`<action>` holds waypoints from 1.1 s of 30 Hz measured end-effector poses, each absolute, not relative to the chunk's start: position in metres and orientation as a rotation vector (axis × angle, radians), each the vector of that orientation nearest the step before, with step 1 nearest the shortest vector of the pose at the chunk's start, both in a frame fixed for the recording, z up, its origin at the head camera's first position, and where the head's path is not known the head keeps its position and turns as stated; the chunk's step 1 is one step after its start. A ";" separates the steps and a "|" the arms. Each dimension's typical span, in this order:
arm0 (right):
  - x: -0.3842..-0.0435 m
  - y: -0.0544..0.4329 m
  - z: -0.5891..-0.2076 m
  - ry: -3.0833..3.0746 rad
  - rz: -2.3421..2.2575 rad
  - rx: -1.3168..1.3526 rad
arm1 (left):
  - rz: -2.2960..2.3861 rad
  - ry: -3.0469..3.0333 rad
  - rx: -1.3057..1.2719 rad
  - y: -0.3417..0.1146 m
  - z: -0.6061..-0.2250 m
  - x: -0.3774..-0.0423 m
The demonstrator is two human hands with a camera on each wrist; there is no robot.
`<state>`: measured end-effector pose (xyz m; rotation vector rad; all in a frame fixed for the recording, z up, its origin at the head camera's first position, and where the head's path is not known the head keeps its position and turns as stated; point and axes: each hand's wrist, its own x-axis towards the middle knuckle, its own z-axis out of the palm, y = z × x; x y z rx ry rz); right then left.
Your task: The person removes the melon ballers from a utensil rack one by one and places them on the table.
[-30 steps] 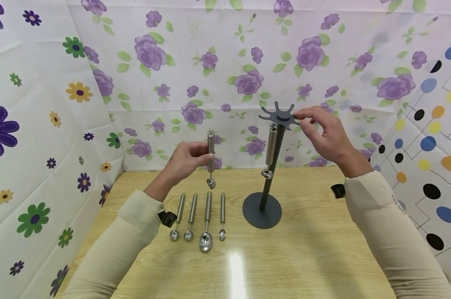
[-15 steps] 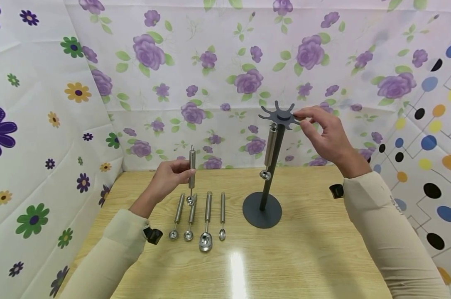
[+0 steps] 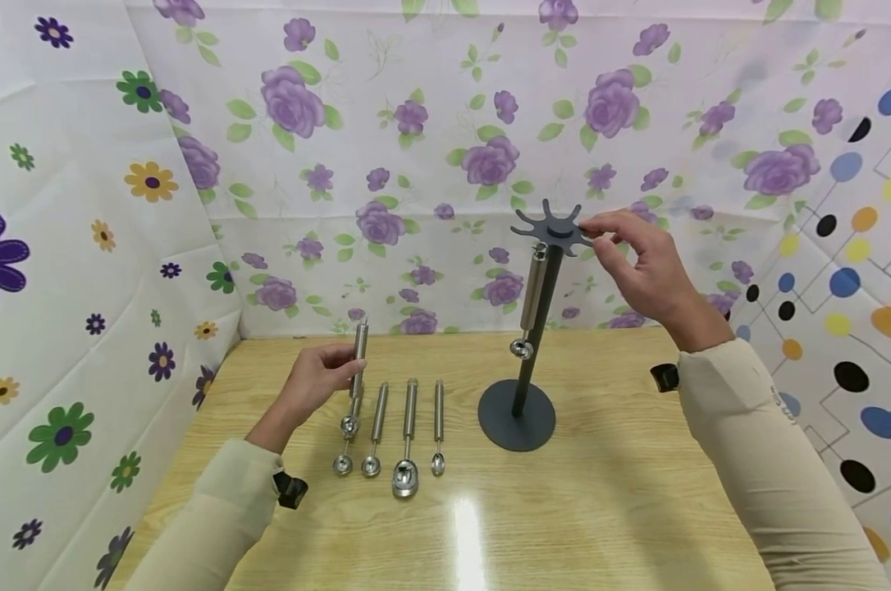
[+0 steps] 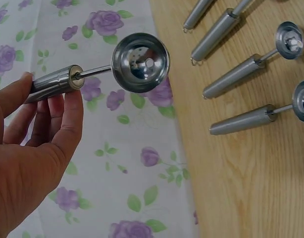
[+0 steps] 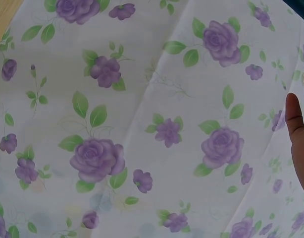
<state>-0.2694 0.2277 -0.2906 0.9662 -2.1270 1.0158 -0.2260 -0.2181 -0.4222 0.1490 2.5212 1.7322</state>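
In the head view my left hand pinches the steel handle of a melon baller, its bowl hanging downward. That bowl overlaps the leftmost melon baller lying on the table. The left wrist view shows the held baller's bowl with a small hole in it, in the air. My right hand pinches an arm at the top of a dark grey utensil stand with thumb and fingers. From a front hook of this stand hangs another steel scoop. Only part of the right hand appears in the right wrist view.
Right of the leftmost baller lie a second baller, a larger oval scoop and a small narrow scoop, handles pointing away. The stand's round base rests on the wooden table. Flowered cloth hangs behind.
My left hand has moved left and down with the melon baller, from near the stand to over the leftmost one. The hanging scoop has swung slightly left. The right hand stays put.
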 end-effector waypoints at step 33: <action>-0.269 0.228 -0.290 -2.144 1.018 0.994 | 1.648 2.629 -0.165 -0.262 -0.474 -0.217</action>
